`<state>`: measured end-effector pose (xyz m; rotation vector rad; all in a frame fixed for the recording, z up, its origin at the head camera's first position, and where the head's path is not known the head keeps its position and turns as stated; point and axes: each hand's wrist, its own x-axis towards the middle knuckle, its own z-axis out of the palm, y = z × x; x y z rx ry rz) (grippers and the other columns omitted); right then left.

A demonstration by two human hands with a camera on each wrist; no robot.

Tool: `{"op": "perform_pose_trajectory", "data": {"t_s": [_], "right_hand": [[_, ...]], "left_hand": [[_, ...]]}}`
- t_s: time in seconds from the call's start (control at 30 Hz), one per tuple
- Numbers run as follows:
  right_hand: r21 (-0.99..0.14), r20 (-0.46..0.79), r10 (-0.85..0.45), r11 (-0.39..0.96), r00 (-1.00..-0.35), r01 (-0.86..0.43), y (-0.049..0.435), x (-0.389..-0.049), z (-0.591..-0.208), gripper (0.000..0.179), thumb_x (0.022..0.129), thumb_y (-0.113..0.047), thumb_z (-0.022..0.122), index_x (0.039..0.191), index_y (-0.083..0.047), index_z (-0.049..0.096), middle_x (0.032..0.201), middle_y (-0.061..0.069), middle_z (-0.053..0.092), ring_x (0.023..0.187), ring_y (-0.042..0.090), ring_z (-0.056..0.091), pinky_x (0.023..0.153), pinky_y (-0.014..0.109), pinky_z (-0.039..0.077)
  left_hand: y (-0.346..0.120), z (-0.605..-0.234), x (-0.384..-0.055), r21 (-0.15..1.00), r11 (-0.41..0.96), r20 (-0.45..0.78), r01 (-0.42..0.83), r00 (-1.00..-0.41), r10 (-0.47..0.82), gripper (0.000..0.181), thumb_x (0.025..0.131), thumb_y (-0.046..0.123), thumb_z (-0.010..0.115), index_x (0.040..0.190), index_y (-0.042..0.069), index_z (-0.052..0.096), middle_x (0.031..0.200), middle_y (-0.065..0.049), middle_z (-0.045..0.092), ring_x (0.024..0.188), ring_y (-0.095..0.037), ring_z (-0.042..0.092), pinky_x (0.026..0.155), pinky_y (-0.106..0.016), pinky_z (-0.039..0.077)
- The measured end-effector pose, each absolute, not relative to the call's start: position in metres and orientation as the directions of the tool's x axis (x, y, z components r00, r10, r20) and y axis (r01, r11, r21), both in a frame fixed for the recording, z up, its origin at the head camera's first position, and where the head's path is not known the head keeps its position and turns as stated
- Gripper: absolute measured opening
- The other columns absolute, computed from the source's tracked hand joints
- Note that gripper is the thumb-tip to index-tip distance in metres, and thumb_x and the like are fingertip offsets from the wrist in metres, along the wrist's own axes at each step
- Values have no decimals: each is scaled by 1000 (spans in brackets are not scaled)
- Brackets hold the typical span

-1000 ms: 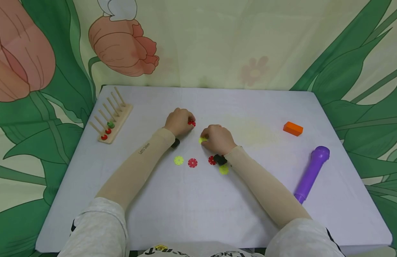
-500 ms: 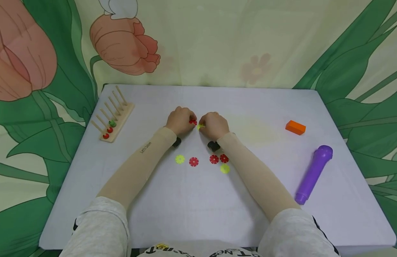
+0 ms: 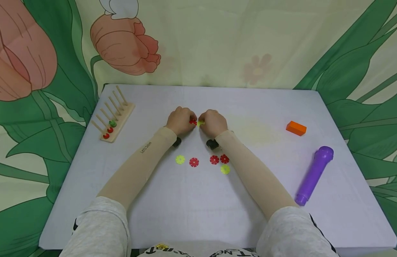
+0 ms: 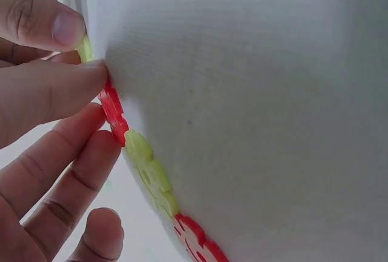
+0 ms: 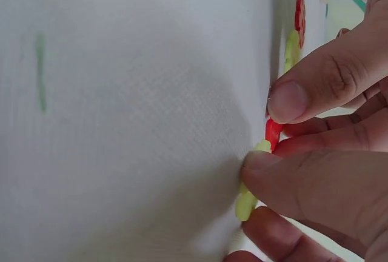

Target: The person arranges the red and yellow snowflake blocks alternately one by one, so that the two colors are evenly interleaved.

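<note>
Near the middle of the table my left hand (image 3: 180, 120) pinches a red notched disc (image 4: 113, 113) between thumb and fingers. Past that disc, a yellow-green disc (image 4: 150, 174) and another red disc (image 4: 197, 238) follow edge to edge in a row. My right hand (image 3: 214, 124) pinches a separate yellow-green notched disc (image 5: 245, 206) by its thumb and fingers. In the right wrist view this disc meets the red one at its edge; the thumbs cover part of the contact, so I cannot tell whether they are interlocked.
Several loose red and yellow-green discs (image 3: 194, 162) lie nearer the body on the white table (image 3: 185, 214). A wooden peg rack (image 3: 122, 119) with red and green pieces stands at the left. An orange block (image 3: 296, 128) and a purple microphone-shaped toy (image 3: 314, 176) lie at the right.
My right hand has moved left and farther from the body, bringing its yellow-green disc up to the red one. My left hand has stayed nearly still, holding its disc.
</note>
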<state>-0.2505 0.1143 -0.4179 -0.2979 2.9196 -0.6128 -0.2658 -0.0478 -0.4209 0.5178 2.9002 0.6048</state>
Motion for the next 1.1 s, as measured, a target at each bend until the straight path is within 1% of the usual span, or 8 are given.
{"op": "perform_pose_trajectory", "data": {"t_s": [0.13,0.3,0.53,0.63,0.77,0.9,1.0,1.1], "right_hand": [[-433,-84,-224,886,-971,-167,116,-250,-420,27,96,-15,71,122,-9,77,125,9,75,120,28,68,99,46,57],[-502,-85,-213,853,-973,-142,123,-248,-422,30,96,-12,70,125,-5,74,124,11,75,116,29,68,99,45,57],[-604,-44,-254,777,-966,-177,135,-245,-424,37,96,-2,60,132,-3,68,122,15,75,111,29,68,99,42,56],[-629,-48,-266,757,-963,-178,139,-238,-425,40,98,-4,58,137,-2,64,127,15,73,117,30,67,104,42,54],[-637,-84,-275,754,-958,-161,147,-217,-424,42,99,-10,63,140,-2,61,134,15,71,127,29,66,111,43,51],[-619,-111,-333,760,-936,-197,160,-190,-423,37,97,-13,69,132,-3,68,127,13,74,120,28,68,107,43,54],[-589,-121,-386,770,-915,-247,169,-169,-422,33,92,-18,77,122,-5,74,117,9,76,110,25,69,101,42,55],[-519,-100,-422,795,-901,-315,176,-149,-422,31,86,-24,85,113,-10,78,104,3,76,98,21,67,91,40,55]], "left_hand": [[-45,-420,-266,411,858,-66,307,-929,364,28,91,22,79,117,11,78,114,-6,77,109,-27,62,96,-43,54],[-37,-421,-267,404,852,-55,332,-921,385,33,90,24,80,119,9,77,116,-8,76,109,-28,62,93,-44,55],[-28,-424,-271,417,843,-48,340,-918,394,37,90,24,81,124,10,74,112,-7,74,109,-26,61,92,-42,54],[-25,-424,-272,442,833,-62,333,-915,399,35,91,23,80,123,11,75,115,-6,75,111,-25,62,95,-42,54],[-23,-424,-272,463,823,-86,331,-907,413,30,92,22,78,121,12,77,121,-5,76,117,-26,61,100,-43,53],[-22,-422,-272,457,821,-98,343,-898,429,27,93,21,76,119,13,78,123,-4,76,120,-26,62,101,-43,53],[-23,-421,-272,462,816,-99,348,-894,438,26,93,20,76,118,13,79,123,-4,76,119,-25,62,100,-43,54],[-24,-422,-272,470,812,-103,346,-892,440,26,93,19,76,118,13,79,122,-4,76,118,-25,62,100,-42,54]]}}
